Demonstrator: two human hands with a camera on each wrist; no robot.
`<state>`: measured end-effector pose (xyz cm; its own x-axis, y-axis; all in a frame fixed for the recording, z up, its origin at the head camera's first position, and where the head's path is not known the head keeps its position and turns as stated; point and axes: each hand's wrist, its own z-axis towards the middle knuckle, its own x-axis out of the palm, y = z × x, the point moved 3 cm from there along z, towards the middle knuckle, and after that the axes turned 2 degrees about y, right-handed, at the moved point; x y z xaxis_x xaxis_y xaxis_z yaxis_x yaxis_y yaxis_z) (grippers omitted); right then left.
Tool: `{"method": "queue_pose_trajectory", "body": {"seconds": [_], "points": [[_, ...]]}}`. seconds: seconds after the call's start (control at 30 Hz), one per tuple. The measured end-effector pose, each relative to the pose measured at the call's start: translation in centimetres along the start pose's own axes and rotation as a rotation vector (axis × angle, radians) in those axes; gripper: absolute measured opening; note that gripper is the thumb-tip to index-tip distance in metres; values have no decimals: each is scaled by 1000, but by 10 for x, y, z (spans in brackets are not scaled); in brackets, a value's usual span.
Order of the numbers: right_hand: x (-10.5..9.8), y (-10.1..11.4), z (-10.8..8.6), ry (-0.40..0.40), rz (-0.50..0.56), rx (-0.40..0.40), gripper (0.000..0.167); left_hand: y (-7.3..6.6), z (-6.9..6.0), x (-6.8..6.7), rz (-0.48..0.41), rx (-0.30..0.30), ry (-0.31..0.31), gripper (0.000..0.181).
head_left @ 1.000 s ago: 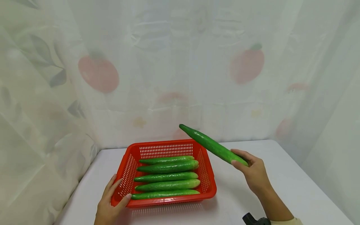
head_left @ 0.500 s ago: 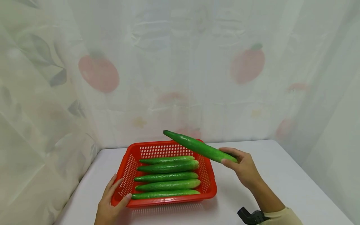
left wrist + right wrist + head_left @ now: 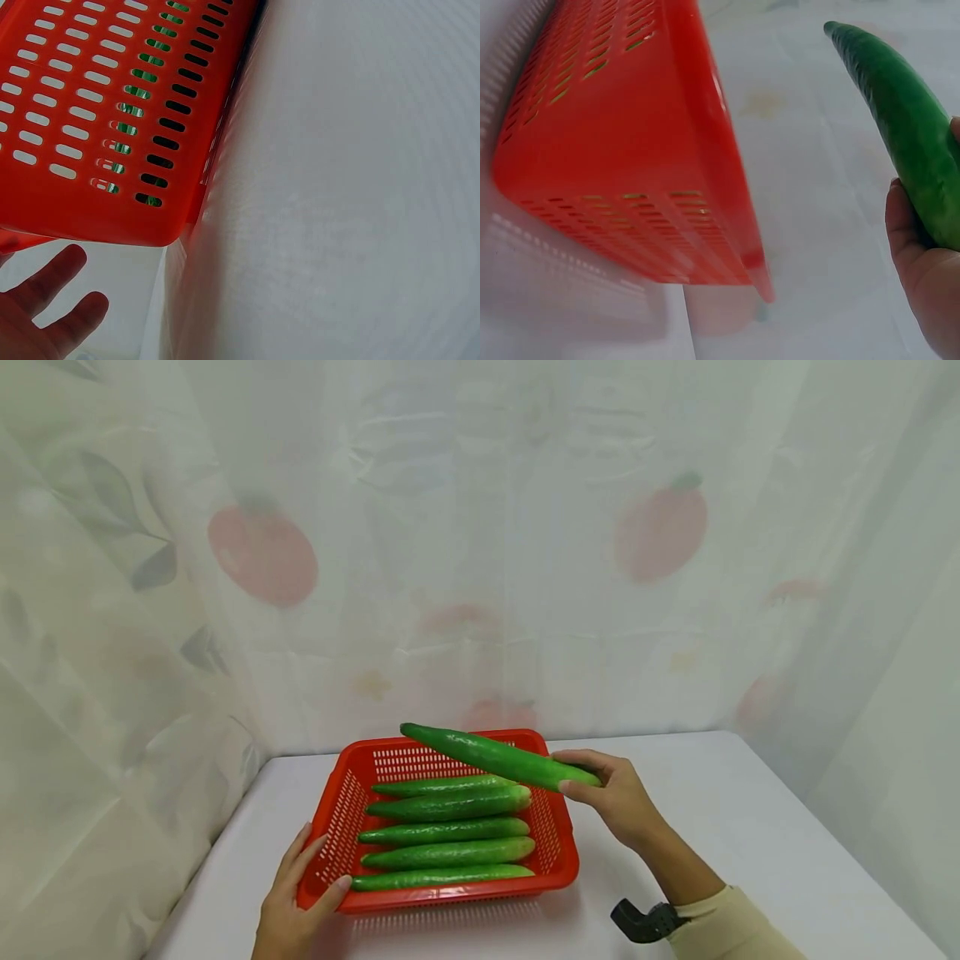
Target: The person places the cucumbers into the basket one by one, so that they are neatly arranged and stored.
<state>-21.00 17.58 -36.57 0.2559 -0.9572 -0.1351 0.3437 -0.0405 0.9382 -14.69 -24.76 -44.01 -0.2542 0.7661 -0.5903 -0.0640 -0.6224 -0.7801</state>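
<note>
My right hand [image 3: 611, 793] grips the pale thick end of a long green cucumber [image 3: 487, 756], thumb on the near side. The cucumber slants over the back right of a red plastic basket [image 3: 442, 902], its dark thin tip pointing left and raised. Several cucumbers [image 3: 446, 833] lie side by side across the basket. At the basket's front left corner my left hand [image 3: 292, 902] rests on the rim, fingers fairly straight and spread. In the left wrist view, two fingers [image 3: 52, 281] show beside the basket wall. The right wrist view shows the held cucumber [image 3: 907, 120] apart from the basket.
The basket stands on a white-covered table [image 3: 720, 827]. Behind it hangs a pale curtain [image 3: 480, 568] with printed fruit; another leaf-patterned curtain [image 3: 112, 735] closes the left side. A black device [image 3: 645, 921] sits on the right wrist by the sleeve.
My right hand has carried the cucumber leftward and its tip has dropped lower, from beside the basket to over its back part. The left hand and basket have stayed put.
</note>
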Motion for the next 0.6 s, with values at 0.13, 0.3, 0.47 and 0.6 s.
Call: {"method": "queue_pose_trajectory", "body": {"seconds": [0.13,0.3,0.47,0.6], "points": [[8,-2,8,49,14,10,33,-2,-2,0,-2,-12,4,65],[15,-7,14,94,29,24,32,-2,-2,0,5,-8,6,64],[22,-15,17,145,46,30,32,-2,-2,1,2,16,-3,62],[27,-22,20,176,45,45,32,-1,-2,1,-4,21,-7,62]]}}
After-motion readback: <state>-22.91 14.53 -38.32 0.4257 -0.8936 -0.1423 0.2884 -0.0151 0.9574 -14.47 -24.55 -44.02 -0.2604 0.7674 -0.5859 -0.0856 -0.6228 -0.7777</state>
